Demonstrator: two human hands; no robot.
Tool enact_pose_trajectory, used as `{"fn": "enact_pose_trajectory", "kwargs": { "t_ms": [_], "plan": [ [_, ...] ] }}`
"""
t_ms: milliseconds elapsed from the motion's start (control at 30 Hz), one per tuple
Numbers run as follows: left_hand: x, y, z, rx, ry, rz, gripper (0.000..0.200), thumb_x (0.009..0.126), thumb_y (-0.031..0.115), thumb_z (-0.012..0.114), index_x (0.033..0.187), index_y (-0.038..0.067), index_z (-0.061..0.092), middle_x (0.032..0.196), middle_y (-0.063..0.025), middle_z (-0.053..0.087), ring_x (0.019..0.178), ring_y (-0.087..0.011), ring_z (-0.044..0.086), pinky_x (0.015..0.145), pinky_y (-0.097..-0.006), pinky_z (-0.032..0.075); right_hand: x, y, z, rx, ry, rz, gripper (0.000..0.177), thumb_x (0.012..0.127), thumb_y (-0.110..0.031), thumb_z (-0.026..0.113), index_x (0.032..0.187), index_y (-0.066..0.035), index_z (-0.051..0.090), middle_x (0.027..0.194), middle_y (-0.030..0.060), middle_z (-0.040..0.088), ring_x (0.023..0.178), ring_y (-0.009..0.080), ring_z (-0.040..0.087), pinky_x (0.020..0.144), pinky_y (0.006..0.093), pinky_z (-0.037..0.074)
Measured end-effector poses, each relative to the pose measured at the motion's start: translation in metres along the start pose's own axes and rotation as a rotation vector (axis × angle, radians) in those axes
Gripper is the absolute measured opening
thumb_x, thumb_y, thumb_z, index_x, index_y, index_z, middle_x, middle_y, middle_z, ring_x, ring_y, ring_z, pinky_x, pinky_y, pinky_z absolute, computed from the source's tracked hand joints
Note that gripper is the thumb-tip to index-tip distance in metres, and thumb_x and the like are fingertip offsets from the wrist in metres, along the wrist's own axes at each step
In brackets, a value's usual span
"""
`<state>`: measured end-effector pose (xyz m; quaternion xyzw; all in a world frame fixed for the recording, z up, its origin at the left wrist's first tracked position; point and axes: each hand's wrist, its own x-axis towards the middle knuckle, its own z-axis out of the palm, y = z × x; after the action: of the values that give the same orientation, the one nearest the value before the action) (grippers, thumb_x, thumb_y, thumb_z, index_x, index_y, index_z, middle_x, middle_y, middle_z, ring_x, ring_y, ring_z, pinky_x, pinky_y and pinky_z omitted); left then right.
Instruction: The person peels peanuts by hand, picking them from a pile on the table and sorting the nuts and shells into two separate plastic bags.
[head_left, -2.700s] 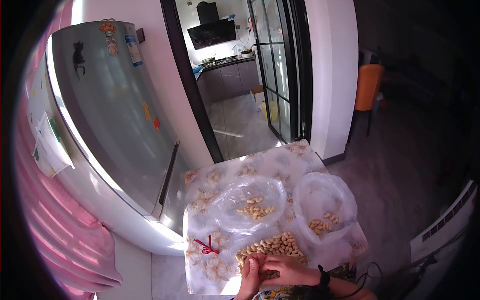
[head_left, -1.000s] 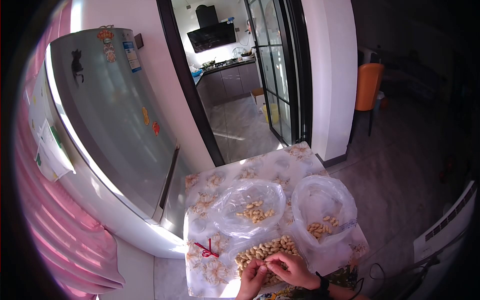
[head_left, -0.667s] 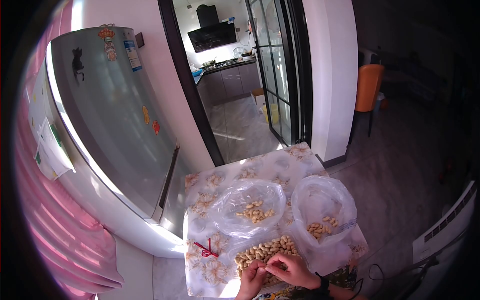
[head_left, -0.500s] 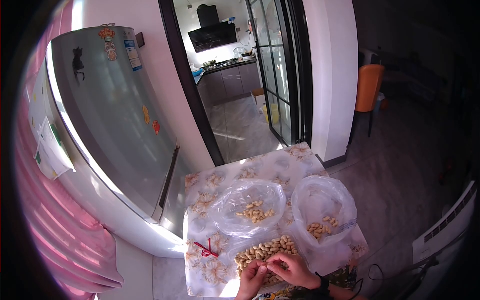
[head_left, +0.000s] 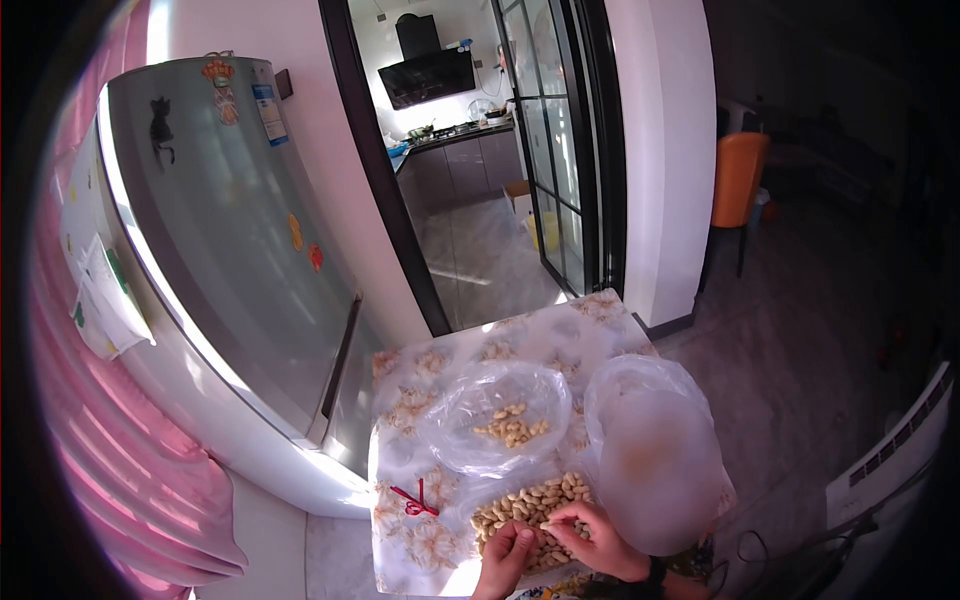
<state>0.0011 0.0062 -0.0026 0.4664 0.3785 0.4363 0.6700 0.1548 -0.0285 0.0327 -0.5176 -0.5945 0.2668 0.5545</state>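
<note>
A clear tray full of unshelled peanuts sits at the near side of the table, below both hands. My left hand is closed over the tray's left part, thumb against curled fingers; what it pinches is hidden. Just to its right, my right hand is closed too, its fingertips pinching a small pale piece that looks like a peanut. The two hands are slightly apart. Behind the tray, an open clear plastic bag holds some peanuts. A second plastic bag stands right of it, mostly covered by a blurred patch.
Red-handled scissors or a red tie lies left of the tray on the flowered tablecloth. A fridge stands to the left. Beyond the table, a glass door opens onto a kitchen. An orange chair stands at right.
My hands were touching at the fingertips and have moved slightly apart, the right one going right. A blurred patch now covers the right bag, hiding its peanuts.
</note>
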Motion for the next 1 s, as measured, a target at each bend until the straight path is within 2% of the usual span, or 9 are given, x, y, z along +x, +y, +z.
{"fn": "enact_pose_trajectory", "kwargs": {
  "t_ms": [67,167,367,533,633,700,800,900,1000],
  "plan": [
    [-0.001,0.001,0.003,0.054,-0.007,0.057,0.019,0.095,0.017,0.058,0.078,0.011,0.053,0.061,0.0045,0.052,0.049,-0.0016,0.041,0.044,-0.0182,0.031,0.005,-0.008,-0.015,-0.062,0.094,-0.050,0.012,0.081,-0.006,0.071,0.090,-0.001,0.064,0.084,0.0095,0.069,0.074,0.0161,0.066,0.066,0.0272,0.051],
    [-0.003,0.001,0.006,0.050,0.002,0.058,0.019,0.093,0.016,0.061,0.077,0.011,0.052,0.062,0.0047,0.052,0.050,-0.0017,0.041,0.044,-0.0181,0.032,0.012,-0.008,-0.042,-0.128,0.247,-0.041,0.013,0.079,-0.002,0.071,0.088,-0.001,0.063,0.078,0.0086,0.066,0.066,0.0163,0.063,0.063,0.0287,0.049],
    [-0.002,0.003,0.003,0.004,-0.035,0.113,0.012,0.092,0.015,0.062,0.086,0.012,0.053,0.066,0.0036,0.054,0.050,-0.0021,0.042,0.045,-0.0188,0.034,0.019,0.017,-0.092,-0.368,0.566,-0.066,0.013,0.079,-0.003,0.071,0.089,-0.001,0.063,0.078,0.0090,0.065,0.065,0.0167,0.062,0.062,0.0282,0.049],
    [0.003,-0.015,-0.002,-0.026,-0.004,0.155,0.008,0.094,0.018,0.056,0.097,0.013,0.051,0.069,0.0034,0.051,0.049,-0.0028,0.039,0.043,-0.0183,0.030,0.023,0.026,-0.101,-0.456,0.541,-0.013,0.020,0.078,-0.002,0.069,0.096,-0.002,0.061,0.080,0.0082,0.063,0.066,0.0184,0.062,0.061,0.0291,0.049],
    [0.007,-0.021,-0.007,-0.047,-0.044,0.176,0.009,0.096,0.019,0.053,0.102,0.013,0.050,0.068,0.0038,0.049,0.048,-0.0033,0.037,0.042,-0.0178,0.028,0.019,0.022,-0.084,-0.362,0.514,0.020,0.022,0.078,0.000,0.069,0.099,-0.001,0.062,0.081,0.0069,0.064,0.068,0.0144,0.060,0.063,0.0282,0.049],
    [0.009,-0.027,-0.010,-0.032,-0.068,0.196,0.009,0.096,0.019,0.052,0.103,0.013,0.050,0.067,0.0041,0.048,0.048,-0.0035,0.036,0.042,-0.0175,0.027,0.017,0.022,-0.071,-0.321,0.381,-0.036,0.020,0.079,-0.004,0.069,0.097,-0.004,0.062,0.081,0.0082,0.063,0.068,0.0202,0.062,0.061,0.0305,0.049],
    [0.010,-0.031,-0.011,0.013,-0.062,0.210,0.009,0.098,0.016,0.049,0.106,0.013,0.049,0.067,0.0034,0.049,0.048,-0.0031,0.037,0.041,-0.0181,0.027,0.013,0.013,-0.028,-0.249,0.011,-0.160,0.016,0.079,-0.006,0.070,0.093,-0.006,0.063,0.079,0.0086,0.063,0.068,0.0227,0.063,0.062,0.0310,0.049],
    [0.010,-0.029,-0.011,-0.004,-0.046,0.161,0.012,0.099,0.013,0.047,0.111,0.012,0.049,0.073,0.0030,0.052,0.052,-0.0026,0.041,0.043,-0.0171,0.030,0.009,0.009,-0.001,-0.229,-0.144,-0.201,0.017,0.080,-0.008,0.070,0.096,-0.007,0.064,0.084,0.0077,0.063,0.073,0.0240,0.064,0.064,0.0323,0.050],
    [0.015,-0.050,-0.023,0.244,0.001,0.347,0.018,0.099,0.012,0.045,0.117,0.011,0.048,0.085,0.0005,0.056,0.063,-0.0042,0.050,0.052,-0.0167,0.039,0.005,0.005,0.010,-0.237,-0.259,-0.182,0.020,0.081,-0.012,0.069,0.100,-0.009,0.064,0.091,0.0061,0.063,0.080,0.0249,0.064,0.066,0.0337,0.051]
  ]
}}
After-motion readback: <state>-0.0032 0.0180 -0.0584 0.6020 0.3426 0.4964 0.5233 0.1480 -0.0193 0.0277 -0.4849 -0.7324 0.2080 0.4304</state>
